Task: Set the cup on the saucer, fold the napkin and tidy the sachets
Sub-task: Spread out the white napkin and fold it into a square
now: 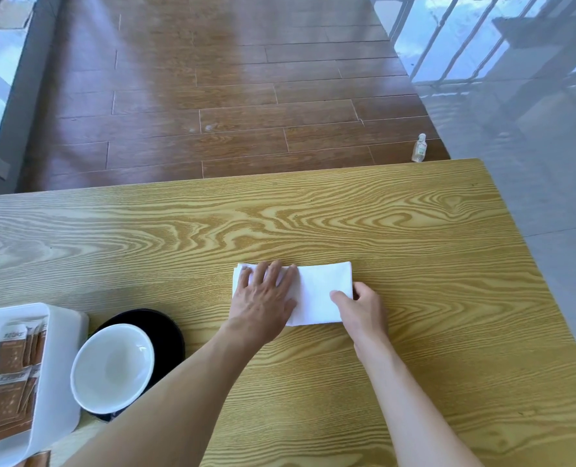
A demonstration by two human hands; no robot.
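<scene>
in the lower middle of the frame, a folded white napkin (pixel 316 291) is laid on the wooden table (pixel 414 230). its left part is pressed flat under the left hand (pixel 264 298), fingers spread. its right edge is pinched by the right hand (pixel 360 308), thumb on top. at the lower left, a white cup (pixel 111 367) is seen set on a black saucer (pixel 165 332). just left of it, brown sachets (pixel 10 375) are stood in a white container (pixel 61 348). a small bottle (pixel 419 148) is seen on the floor beyond the table.
</scene>
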